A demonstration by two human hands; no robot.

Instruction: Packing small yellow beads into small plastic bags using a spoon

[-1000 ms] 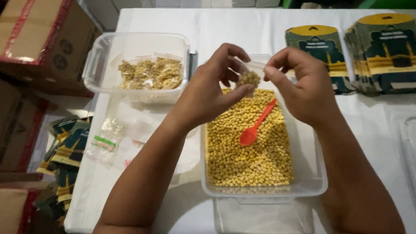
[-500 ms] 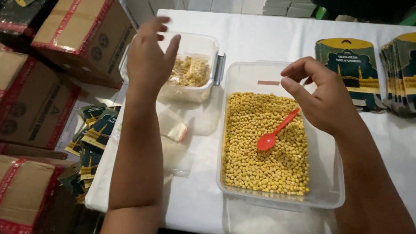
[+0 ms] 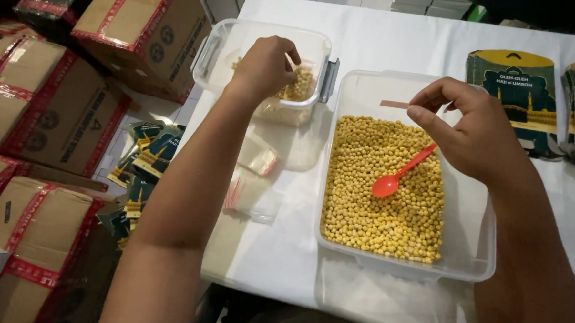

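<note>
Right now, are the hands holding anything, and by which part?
Cannot tell for the left hand: its fingers curl down into the small tub of filled bags. The right hand hovers over the spoon, empty.

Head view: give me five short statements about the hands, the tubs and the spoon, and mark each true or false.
1. The left hand is over the smaller clear tub at the far left of the table. True.
2. The red spoon lies in the smaller tub. False: it lies on the yellow round pieces in the larger clear tub.
3. The right hand holds the spoon. False: it hovers above the larger tub, and the spoon's handle passes beneath it.
4. Small clear bags lie on the white table between the arms. True.
5. The cardboard boxes stand on the table. False: they are stacked beside it, on the left.
</note>
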